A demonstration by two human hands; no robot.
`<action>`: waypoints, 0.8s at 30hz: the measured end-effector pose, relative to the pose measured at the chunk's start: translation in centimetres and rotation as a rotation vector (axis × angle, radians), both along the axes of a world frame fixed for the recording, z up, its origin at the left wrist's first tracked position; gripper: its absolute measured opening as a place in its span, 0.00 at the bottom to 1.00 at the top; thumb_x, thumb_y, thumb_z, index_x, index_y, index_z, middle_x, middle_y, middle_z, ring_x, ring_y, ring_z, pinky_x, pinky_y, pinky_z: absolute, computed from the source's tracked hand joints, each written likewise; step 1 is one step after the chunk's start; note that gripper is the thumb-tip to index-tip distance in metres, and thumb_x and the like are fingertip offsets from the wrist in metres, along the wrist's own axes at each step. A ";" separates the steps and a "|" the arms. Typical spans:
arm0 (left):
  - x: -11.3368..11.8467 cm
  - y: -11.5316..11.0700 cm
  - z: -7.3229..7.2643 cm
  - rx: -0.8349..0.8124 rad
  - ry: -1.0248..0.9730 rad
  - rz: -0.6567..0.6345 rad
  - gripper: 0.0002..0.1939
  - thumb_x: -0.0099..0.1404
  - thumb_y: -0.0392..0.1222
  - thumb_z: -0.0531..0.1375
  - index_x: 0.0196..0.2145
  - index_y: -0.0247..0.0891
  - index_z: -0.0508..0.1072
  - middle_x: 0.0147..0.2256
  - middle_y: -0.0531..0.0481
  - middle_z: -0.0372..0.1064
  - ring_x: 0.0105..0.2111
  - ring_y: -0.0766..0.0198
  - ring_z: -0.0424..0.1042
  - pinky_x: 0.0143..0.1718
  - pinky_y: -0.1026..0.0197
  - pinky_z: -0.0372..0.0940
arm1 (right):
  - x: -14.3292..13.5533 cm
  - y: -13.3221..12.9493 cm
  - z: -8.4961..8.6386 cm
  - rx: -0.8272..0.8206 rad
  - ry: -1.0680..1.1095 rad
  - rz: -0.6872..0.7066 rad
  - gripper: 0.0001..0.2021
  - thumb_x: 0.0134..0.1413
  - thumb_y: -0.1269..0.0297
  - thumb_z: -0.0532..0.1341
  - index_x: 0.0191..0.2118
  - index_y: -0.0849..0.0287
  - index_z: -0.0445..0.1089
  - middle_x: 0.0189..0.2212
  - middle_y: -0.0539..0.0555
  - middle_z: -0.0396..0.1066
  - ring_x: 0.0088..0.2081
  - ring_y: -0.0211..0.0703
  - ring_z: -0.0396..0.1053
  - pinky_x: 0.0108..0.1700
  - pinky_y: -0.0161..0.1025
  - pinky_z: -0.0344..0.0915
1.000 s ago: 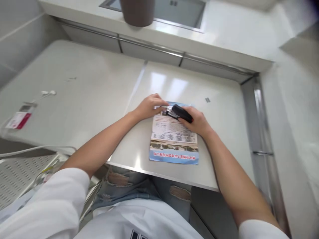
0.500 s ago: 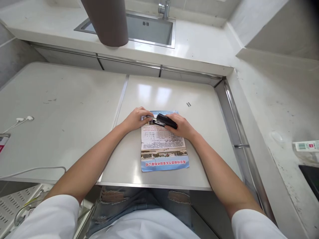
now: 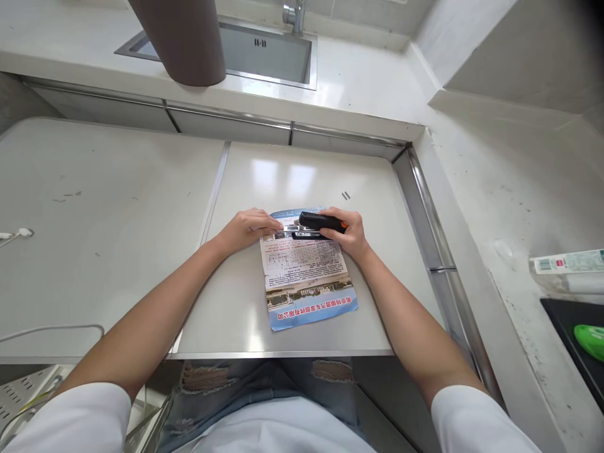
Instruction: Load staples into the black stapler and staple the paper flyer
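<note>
My right hand (image 3: 352, 231) is closed around the rear of a black stapler (image 3: 318, 221) with an orange patch. The stapler lies sideways over the upper part of a printed paper leaflet (image 3: 306, 299), its silvery metal magazine slid out to the left. At that metal end, my left hand (image 3: 248, 228) has its fingers and thumb pinched together on the tip. Whether any staples sit inside the magazine is too small to tell. Beyond my right hand, two short staple strips (image 3: 346, 195) lie side by side on the white table (image 3: 226, 308).
Behind the table is a counter with a sink (image 3: 268, 53), a faucet (image 3: 296, 16) and a brown cylinder (image 3: 189, 47). On the right ledge are a white-green package (image 3: 569, 261) and a green object (image 3: 589, 341). A white cable (image 3: 51, 328) lies at left.
The stapler has turned more level, and more of its metal magazine shows toward my left hand. The leaflet has rotated slightly, and the whole view has shifted.
</note>
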State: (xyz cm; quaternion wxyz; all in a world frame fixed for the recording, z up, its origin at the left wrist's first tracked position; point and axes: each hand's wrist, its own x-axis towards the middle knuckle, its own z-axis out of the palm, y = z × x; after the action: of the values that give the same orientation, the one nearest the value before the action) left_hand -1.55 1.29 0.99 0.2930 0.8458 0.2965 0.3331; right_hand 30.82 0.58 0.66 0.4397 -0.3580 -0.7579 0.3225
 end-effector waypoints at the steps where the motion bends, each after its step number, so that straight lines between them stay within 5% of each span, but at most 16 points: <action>1: 0.1 0.0 0.0 -0.005 -0.003 -0.029 0.10 0.73 0.49 0.63 0.41 0.46 0.84 0.42 0.46 0.83 0.41 0.57 0.82 0.50 0.51 0.74 | -0.1 -0.1 0.1 -0.004 0.006 0.023 0.18 0.58 0.49 0.70 0.47 0.55 0.80 0.37 0.53 0.80 0.34 0.46 0.75 0.37 0.43 0.71; 4: 0.4 -0.3 -0.1 -0.009 -0.015 -0.076 0.09 0.72 0.50 0.65 0.38 0.45 0.83 0.39 0.47 0.83 0.39 0.58 0.81 0.49 0.52 0.73 | -0.9 -0.5 0.6 0.015 -0.005 0.082 0.19 0.57 0.48 0.71 0.47 0.54 0.80 0.36 0.54 0.80 0.34 0.45 0.74 0.37 0.44 0.72; 9: 1.2 -1.1 -0.3 -0.016 0.012 0.053 0.13 0.67 0.53 0.68 0.39 0.42 0.78 0.39 0.46 0.80 0.40 0.58 0.78 0.45 0.55 0.73 | -3.1 -1.7 1.1 0.055 -0.033 0.196 0.18 0.59 0.47 0.69 0.48 0.53 0.79 0.37 0.55 0.80 0.36 0.47 0.75 0.40 0.45 0.74; 15: 1.4 -1.4 0.1 -0.027 0.059 0.054 0.08 0.71 0.47 0.63 0.37 0.41 0.76 0.37 0.47 0.78 0.39 0.58 0.76 0.44 0.55 0.72 | -3.8 -2.1 0.9 0.108 -0.107 0.151 0.20 0.64 0.45 0.65 0.54 0.51 0.74 0.42 0.56 0.79 0.42 0.49 0.77 0.45 0.48 0.75; 20: 1.5 -1.0 0.0 -0.040 0.071 -0.093 0.07 0.72 0.46 0.62 0.40 0.42 0.78 0.39 0.46 0.78 0.39 0.58 0.76 0.46 0.54 0.71 | -4.0 -2.1 0.5 0.173 -0.212 0.237 0.16 0.64 0.49 0.66 0.51 0.49 0.75 0.38 0.54 0.80 0.40 0.48 0.76 0.46 0.48 0.75; 24: 1.6 -0.6 -0.1 -0.020 0.069 0.105 0.11 0.71 0.48 0.63 0.47 0.42 0.78 0.45 0.44 0.77 0.47 0.54 0.75 0.49 0.53 0.71 | -3.5 -2.3 0.5 0.147 -0.164 0.031 0.16 0.63 0.49 0.67 0.51 0.50 0.76 0.40 0.54 0.80 0.41 0.49 0.77 0.46 0.49 0.76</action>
State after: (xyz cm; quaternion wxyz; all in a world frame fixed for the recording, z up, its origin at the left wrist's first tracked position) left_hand 0.01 0.68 0.86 0.2732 0.8370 0.3538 0.3157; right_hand 27.31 -1.76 1.17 0.3960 -0.3383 -0.8185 0.2425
